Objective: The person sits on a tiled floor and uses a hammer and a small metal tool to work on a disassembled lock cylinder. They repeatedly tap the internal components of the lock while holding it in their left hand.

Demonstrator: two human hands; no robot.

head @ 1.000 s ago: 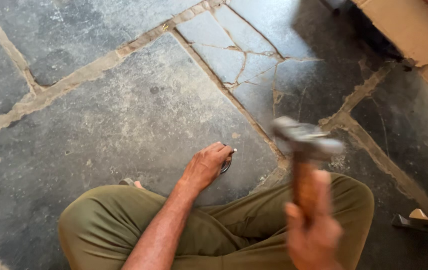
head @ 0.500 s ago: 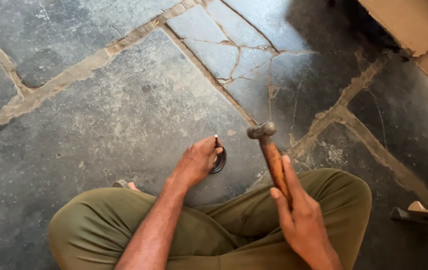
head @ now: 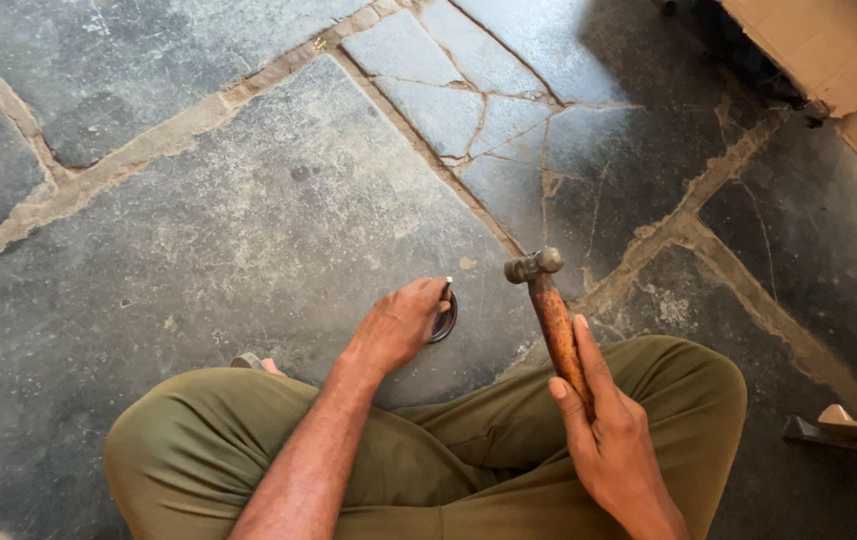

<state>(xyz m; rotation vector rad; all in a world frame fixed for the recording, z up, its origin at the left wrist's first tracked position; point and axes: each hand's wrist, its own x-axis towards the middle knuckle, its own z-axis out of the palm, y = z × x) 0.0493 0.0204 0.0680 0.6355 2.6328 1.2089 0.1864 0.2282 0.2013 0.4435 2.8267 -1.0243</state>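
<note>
Since a second ago, the hammer [head: 553,320] has dropped from a blurred raised swing and now stands upright, gripped by the right hand [head: 613,440]. Left hand [head: 398,325] pinches a dark ring [head: 443,318] against the stone floor [head: 248,200], before crossed legs.

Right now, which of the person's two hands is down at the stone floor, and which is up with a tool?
The left hand is down, pinching a small dark ring against the floor. The right hand is raised, gripping a wooden-handled hammer.

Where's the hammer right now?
In the head view, right of centre, the hammer is held upright in the right hand, head above the stone floor.
</note>
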